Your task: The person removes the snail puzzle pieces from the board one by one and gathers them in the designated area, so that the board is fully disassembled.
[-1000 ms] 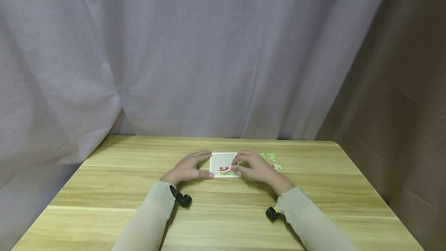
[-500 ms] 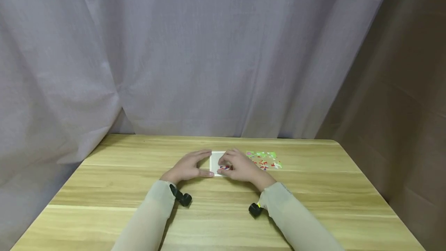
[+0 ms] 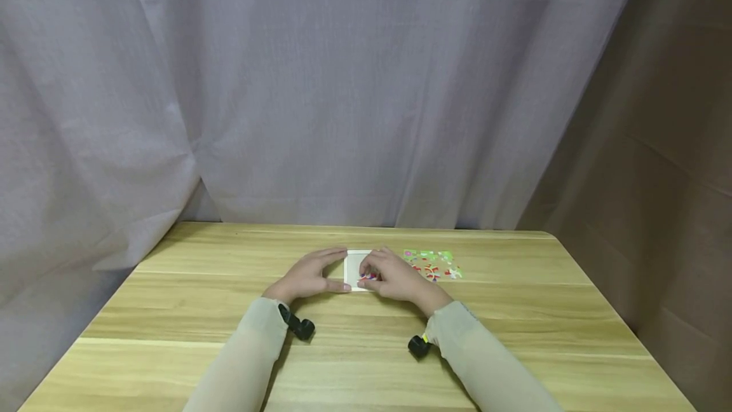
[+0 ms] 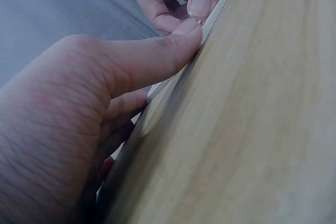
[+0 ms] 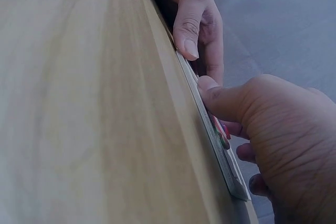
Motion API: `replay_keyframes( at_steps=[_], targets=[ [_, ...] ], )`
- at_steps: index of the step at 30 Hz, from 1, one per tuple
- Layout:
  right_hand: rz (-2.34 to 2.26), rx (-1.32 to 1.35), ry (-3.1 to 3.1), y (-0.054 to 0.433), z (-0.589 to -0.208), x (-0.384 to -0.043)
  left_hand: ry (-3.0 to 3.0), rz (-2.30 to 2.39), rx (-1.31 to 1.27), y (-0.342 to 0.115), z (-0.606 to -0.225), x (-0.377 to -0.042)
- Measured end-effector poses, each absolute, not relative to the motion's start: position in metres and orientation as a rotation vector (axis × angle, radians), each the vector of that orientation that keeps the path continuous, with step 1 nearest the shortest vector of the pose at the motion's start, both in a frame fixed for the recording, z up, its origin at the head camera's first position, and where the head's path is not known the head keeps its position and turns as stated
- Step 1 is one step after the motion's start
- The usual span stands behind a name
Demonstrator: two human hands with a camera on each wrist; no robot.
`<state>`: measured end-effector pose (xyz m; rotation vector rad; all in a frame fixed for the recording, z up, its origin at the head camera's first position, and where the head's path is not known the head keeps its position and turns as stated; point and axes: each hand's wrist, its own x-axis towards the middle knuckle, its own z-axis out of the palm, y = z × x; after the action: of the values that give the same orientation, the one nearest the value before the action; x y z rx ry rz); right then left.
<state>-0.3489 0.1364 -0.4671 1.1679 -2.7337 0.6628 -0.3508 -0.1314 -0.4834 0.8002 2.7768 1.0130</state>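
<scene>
A white-rimmed jigsaw puzzle tray (image 3: 345,270) lies on the table with a pale bare inside. My left hand (image 3: 305,274) steadies its left side, with straight fingers near the far corner and the thumb (image 4: 152,59) on the near corner. Reaching over the tray from the right, my right hand (image 3: 391,275) pinches a small puzzle piece (image 3: 366,278) near the tray's front edge. Red, white and green pieces (image 5: 221,132) show beneath that hand in the right wrist view. The hand covers the tray's right part.
Several loose puzzle pieces (image 3: 429,253), green, red and white, lie to the right of the tray. The wooden table (image 3: 354,361) reaches back to a grey curtain (image 3: 309,113). A black camera (image 3: 419,346) sits on the right wrist, another camera (image 3: 305,329) on the left.
My right hand has moved left over the tray, covering its right part and uncovering more loose pieces. Over the last half second it has hardly moved. The left hand has stayed put.
</scene>
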Motion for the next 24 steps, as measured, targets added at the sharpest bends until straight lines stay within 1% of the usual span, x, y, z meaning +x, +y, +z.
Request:
replay_keyframes(
  at_steps=[24],
  targets=[
    [0.909, 1.227, -2.608, 0.147, -0.471, -0.351, 2.761, 1.033, 0.797, -0.132, -0.482, -0.349]
  ],
)
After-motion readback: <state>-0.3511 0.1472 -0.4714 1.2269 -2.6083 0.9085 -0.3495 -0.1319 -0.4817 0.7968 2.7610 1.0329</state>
